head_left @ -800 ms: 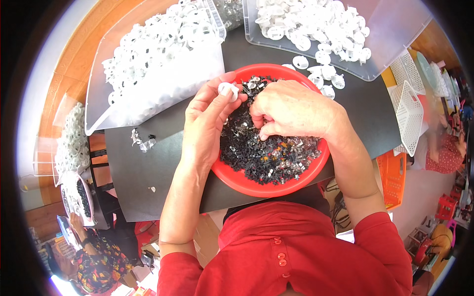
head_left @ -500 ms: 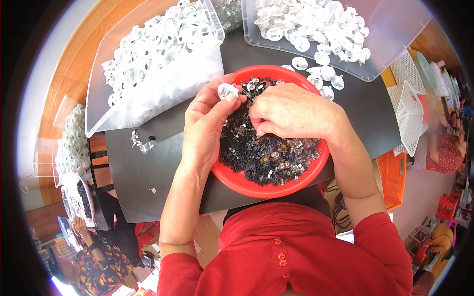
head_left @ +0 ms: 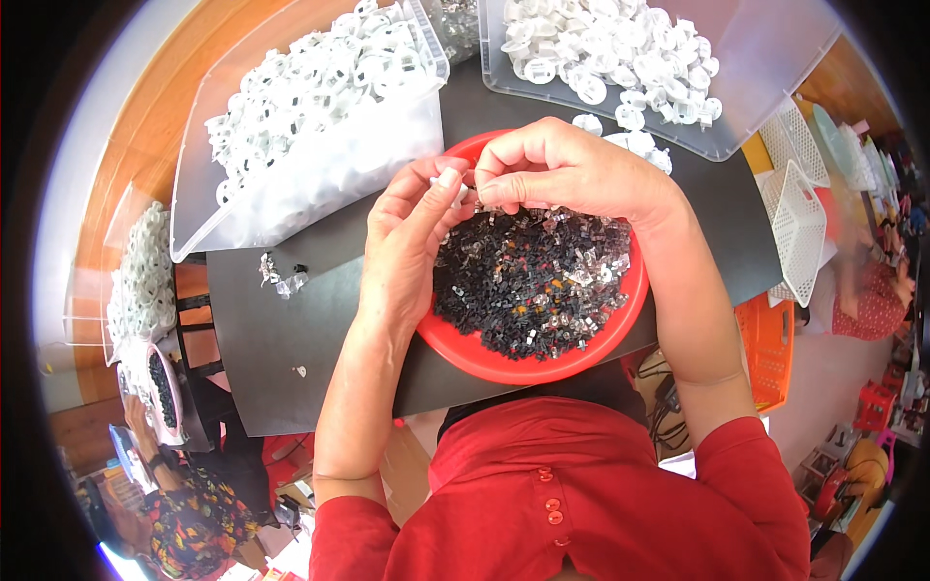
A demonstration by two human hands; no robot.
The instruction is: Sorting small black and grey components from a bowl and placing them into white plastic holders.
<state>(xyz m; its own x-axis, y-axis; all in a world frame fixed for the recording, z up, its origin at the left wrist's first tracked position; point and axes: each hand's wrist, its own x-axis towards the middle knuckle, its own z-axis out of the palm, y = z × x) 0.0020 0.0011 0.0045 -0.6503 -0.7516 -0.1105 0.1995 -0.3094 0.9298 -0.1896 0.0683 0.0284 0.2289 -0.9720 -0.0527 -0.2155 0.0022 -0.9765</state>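
Over the left rim of a red basin, my left hand is closed on a small white plastic part, pinched between thumb and fingers. My right hand is beside it, its thumb and fingertips pressed together close to the white part. Whatever sits in that right pinch is too small or too hidden to make out. Below both hands, the basin holds a heap of tiny black and clear pieces, with a few orange ones among them.
A clear bin of white ring-shaped parts stands at the back left. Another bin of white round parts is at the back right, with loose ones before it. Scraps lie on the dark table. A person works at lower left.
My right hand has lifted from the heap in the basin and moved up and left to my left hand. The white part has tilted in my left fingers.
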